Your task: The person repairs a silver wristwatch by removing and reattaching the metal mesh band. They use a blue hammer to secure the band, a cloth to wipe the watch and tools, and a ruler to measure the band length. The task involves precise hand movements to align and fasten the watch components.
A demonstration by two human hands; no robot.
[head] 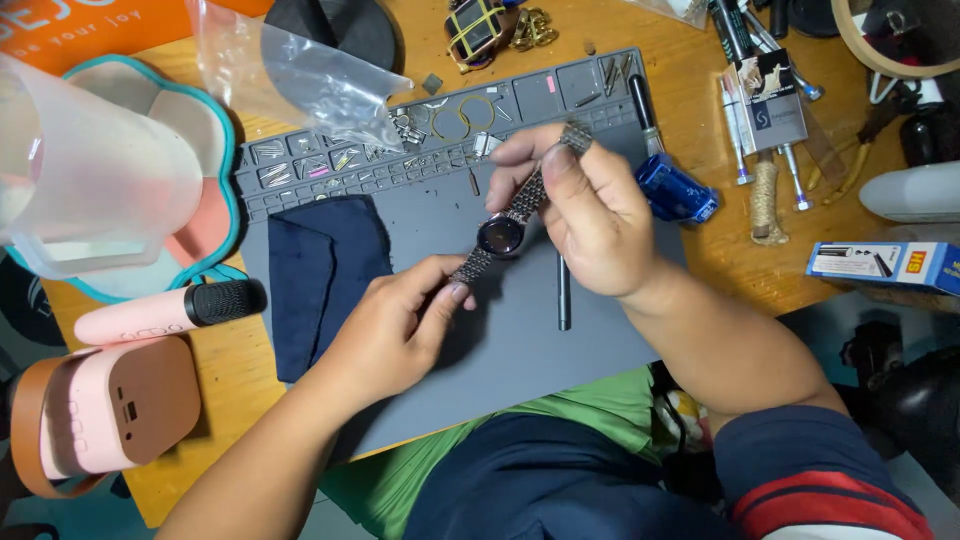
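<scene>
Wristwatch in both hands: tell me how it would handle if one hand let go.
The watch has a linked metal band, so the freed end would probably flop and swing. Its smooth dark face looks scratchable if it hit the mat. The left hand and right hand each pinch one band end.

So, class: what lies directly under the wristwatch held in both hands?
Under the wristwatch is the grey work mat, with a dark slim tool lying on it. The left hand and right hand cover part of the mat.
</scene>
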